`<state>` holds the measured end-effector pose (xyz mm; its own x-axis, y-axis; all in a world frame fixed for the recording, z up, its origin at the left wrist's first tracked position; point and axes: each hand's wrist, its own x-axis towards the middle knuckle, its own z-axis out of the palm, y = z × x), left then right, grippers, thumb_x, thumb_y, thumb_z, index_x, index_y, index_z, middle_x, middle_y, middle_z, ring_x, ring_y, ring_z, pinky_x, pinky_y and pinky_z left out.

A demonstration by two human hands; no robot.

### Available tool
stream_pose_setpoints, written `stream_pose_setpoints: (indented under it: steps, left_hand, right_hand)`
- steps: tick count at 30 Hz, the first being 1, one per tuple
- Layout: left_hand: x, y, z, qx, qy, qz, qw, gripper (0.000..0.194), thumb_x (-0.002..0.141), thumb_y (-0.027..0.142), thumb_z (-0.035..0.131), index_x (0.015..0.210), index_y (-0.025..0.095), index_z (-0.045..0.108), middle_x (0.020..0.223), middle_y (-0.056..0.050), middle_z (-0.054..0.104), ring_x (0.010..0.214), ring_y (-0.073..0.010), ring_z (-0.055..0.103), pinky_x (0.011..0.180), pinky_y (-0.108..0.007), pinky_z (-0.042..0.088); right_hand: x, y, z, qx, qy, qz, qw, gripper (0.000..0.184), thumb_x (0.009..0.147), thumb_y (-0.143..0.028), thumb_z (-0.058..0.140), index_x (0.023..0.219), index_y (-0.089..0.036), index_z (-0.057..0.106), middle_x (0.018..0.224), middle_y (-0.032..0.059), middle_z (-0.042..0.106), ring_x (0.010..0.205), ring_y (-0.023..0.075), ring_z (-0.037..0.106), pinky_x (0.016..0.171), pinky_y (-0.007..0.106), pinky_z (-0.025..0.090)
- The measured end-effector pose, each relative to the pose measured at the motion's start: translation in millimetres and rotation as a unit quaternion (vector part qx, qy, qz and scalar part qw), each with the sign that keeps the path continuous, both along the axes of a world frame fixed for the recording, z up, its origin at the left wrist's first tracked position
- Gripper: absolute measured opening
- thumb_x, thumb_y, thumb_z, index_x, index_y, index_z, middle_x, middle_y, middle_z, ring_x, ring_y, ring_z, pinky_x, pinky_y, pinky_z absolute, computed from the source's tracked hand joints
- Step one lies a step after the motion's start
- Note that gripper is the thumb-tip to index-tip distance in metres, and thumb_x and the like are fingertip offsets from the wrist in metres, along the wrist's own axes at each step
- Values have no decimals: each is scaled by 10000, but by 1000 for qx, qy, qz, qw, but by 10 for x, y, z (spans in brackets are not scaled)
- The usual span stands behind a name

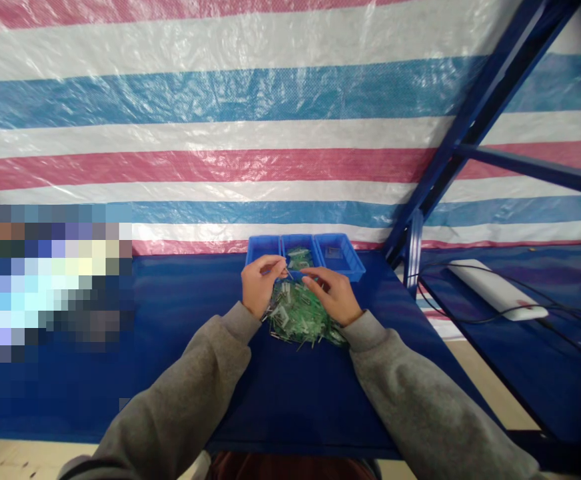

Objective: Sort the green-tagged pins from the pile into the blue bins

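Note:
Above a heap of thin green and clear pieces [300, 317], both hands are raised close together. My left hand [259, 285] pinches a small, thin, stick-like piece [290, 272] between thumb and fingertips; its exact kind is too small to tell. Facing it from the other side is my right hand [339, 293], with thumb and fingers drawn together near the piece's end. Whether the right fingertips hold anything is too small to make out. Just behind the hands stands a blue three-part tray [358, 269]; similar green pieces lie in its middle compartment, and a few small bits in the right one.
The heap lies on a blue tabletop [180, 267]. Right of it rises a dark blue metal frame [445, 167]. A white power strip [498, 290] with black cables rests on the neighbouring surface. A striped plastic sheet [220, 100] hangs behind. The left side is pixelated.

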<state>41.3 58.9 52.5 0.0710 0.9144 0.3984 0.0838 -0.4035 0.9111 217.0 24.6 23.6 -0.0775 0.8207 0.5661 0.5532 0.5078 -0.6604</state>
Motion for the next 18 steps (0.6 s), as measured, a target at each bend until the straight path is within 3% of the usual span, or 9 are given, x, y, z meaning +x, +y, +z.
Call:
stream_pose_setpoints:
  steps: [3,9,12,15,18]
  left_hand:
    - [182,-81,-136,-37,-107,18,993,241,749,343,670,855,127,684,794,-59,696,682,-171,674,691,-319,574]
    - [350,-155,-287,-41,-168,12,985,238,738,340,691,852,131,685,795,-56,695,721,-181,680,725,-341,588]
    - [320,-157,-310,-8,-133,-9,991,218,768,330,668,872,139,684,823,-60,690,738,-182,684,733,-333,585]
    - [248,-162,-332,59,-34,-29,997,189,801,309,640,893,153,692,861,-66,689,744,-168,679,716,-293,568]
    - [186,-168,-345,118,44,-2,992,173,833,299,604,888,161,693,819,-54,689,682,-139,655,683,-263,538]
  right_hand:
    - [-28,-27,7,9,9,13,1000,231,857,-372,563,946,-190,673,823,34,689,576,123,557,549,248,428]
    - [-15,-14,-31,38,-5,-20,999,180,879,-313,534,851,-191,662,779,23,682,593,129,559,577,255,424]
    - [-8,0,-51,29,2,-54,998,186,890,-317,513,854,-186,640,769,25,674,603,134,562,597,258,426]
    - [-8,17,-76,13,10,-75,997,200,904,-333,484,872,-183,612,759,25,662,612,137,566,609,259,428]
    - [-14,22,-92,13,4,-65,998,222,910,-356,467,873,-187,606,754,21,655,610,136,564,596,254,427]
